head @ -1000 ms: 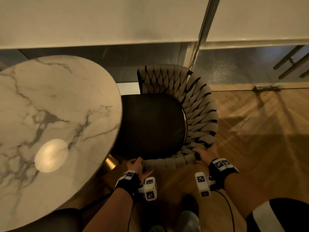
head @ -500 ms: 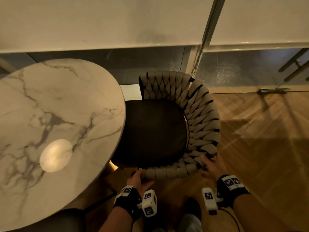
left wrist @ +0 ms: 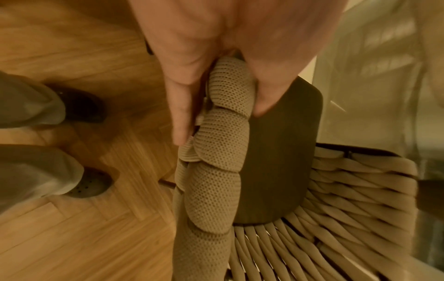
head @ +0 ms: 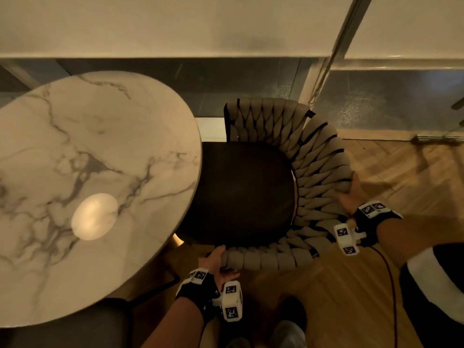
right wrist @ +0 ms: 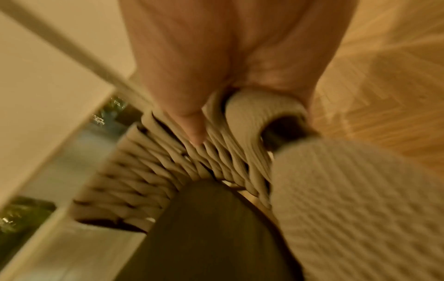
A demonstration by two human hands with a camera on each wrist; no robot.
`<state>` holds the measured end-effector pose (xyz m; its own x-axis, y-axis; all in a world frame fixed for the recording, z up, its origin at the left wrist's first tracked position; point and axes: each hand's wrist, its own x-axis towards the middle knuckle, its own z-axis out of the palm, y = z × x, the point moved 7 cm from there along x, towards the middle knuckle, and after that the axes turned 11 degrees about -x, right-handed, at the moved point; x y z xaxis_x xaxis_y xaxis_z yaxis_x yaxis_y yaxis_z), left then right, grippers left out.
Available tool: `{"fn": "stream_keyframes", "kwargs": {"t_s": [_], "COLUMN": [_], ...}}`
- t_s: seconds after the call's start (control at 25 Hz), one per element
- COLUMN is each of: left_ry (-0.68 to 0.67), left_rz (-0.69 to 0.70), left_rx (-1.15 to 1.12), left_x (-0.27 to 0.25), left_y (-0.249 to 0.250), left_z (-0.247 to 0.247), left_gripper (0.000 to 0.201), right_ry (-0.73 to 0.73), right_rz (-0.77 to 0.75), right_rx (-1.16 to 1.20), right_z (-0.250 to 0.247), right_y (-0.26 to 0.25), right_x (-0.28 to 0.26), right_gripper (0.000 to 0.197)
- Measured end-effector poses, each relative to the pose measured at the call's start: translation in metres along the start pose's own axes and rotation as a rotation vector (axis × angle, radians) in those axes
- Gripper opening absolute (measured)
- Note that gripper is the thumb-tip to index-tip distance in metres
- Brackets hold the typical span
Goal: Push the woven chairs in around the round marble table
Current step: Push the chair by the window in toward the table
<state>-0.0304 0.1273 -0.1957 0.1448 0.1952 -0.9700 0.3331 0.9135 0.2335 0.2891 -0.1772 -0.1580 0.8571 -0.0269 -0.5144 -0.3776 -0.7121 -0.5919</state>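
Observation:
A woven beige chair (head: 319, 172) with a dark round seat (head: 241, 194) stands at the right edge of the round marble table (head: 95, 177), its seat partly tucked under the tabletop. My left hand (head: 216, 259) grips the near end of the braided rim (left wrist: 216, 171), thumb on the inside and fingers outside. My right hand (head: 351, 194) holds the curved back rim further round to the right; in the right wrist view the thumb (right wrist: 192, 121) lies on the weave (right wrist: 264, 117) and the fingers wrap behind it.
Glass panels and a white frame (head: 313, 79) stand just behind the chair. Herringbone wood floor (head: 401, 177) spreads to the right. My feet (left wrist: 81, 186) are close behind the chair. Another dark seat (head: 75, 330) shows under the table's near edge.
My right hand has slid along the rim from the near right corner to the chair's right side. The chair seat has moved further under the table edge. The left hand keeps its hold.

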Motion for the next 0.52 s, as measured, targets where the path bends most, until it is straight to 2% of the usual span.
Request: {"fn": "stream_keyframes", "kwargs": {"t_s": [0.04,0.12,0.36,0.52], "left_ry": [0.011,0.014,0.02,0.033], "left_rz": [0.005,0.032,0.052,0.056], "left_rx": [0.01,0.007,0.013,0.012], "left_x": [0.003,0.007,0.022,0.023], "left_y": [0.0,0.003,0.018,0.02], "left_z": [0.0,0.002,0.004,0.01], "left_gripper": [0.064,0.056,0.019,0.022], "right_ry": [0.022,0.031,-0.012,-0.015], "right_rz": [-0.07,-0.144,-0.119,-0.113], "right_rx": [-0.084,-0.135,-0.194,-0.224], "right_z": [0.004,0.009,0.02,0.018], "right_y": [-0.005,-0.008,-0.017,-0.021], "right_x": [0.001,0.003,0.025,0.036], "right_gripper": [0.1,0.09,0.087,0.091]}}
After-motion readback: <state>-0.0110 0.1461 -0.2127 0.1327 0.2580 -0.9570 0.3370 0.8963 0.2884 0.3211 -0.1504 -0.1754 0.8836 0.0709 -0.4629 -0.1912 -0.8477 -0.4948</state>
